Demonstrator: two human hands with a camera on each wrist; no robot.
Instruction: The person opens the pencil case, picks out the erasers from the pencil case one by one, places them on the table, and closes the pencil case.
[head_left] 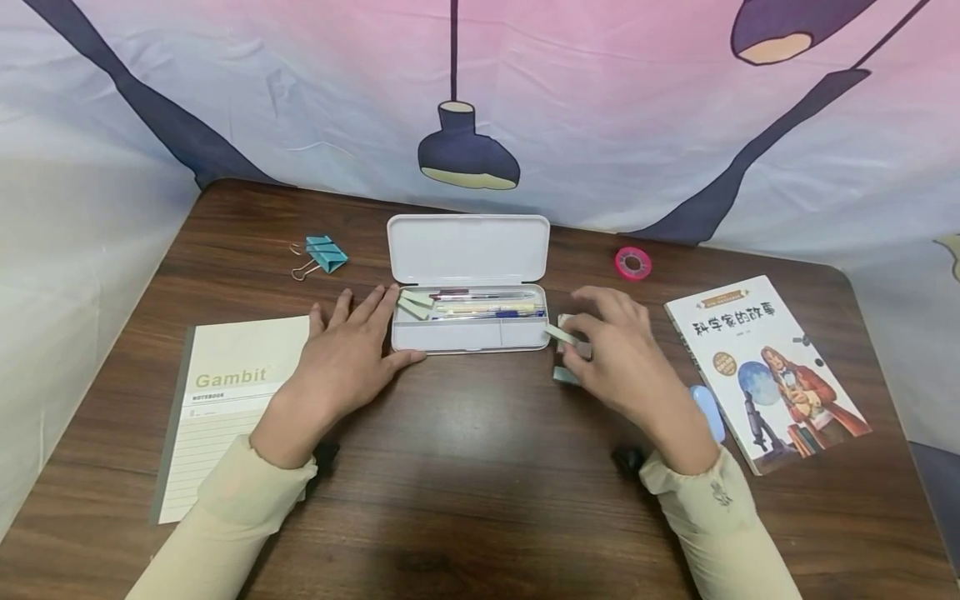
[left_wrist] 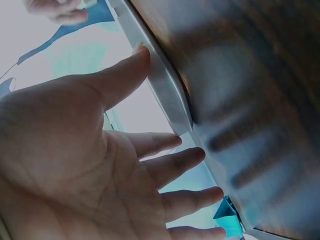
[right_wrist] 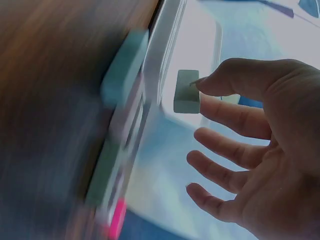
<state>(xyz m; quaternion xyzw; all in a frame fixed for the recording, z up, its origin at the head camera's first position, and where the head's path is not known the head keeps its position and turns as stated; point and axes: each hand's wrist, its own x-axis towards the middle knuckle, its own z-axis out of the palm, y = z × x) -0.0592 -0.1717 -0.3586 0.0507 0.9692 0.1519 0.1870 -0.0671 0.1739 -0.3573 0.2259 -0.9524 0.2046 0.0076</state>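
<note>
A white pencil case (head_left: 471,335) stands with its lid raised, holding several pens (head_left: 491,308) and some pale green erasers (head_left: 415,307) at its left end. My left hand (head_left: 351,354) lies along the case's left side, fingers stretched out and thumb at its front corner. Between thumb and index finger, my right hand (head_left: 618,350) pinches a pale green eraser (right_wrist: 187,92) close to the case's right end; the other fingers are spread. Under that hand, more block-shaped erasers (head_left: 565,376) lie on the table, partly hidden; the right wrist view shows a teal one (right_wrist: 124,70).
On the left are a Gambit notebook (head_left: 225,400) and a teal binder clip (head_left: 326,253). A pink tape roll (head_left: 633,262) lies at the back right. A book (head_left: 772,375) and a light blue object (head_left: 707,412) sit beside the right forearm. A printed cloth (head_left: 600,125) hangs behind the table.
</note>
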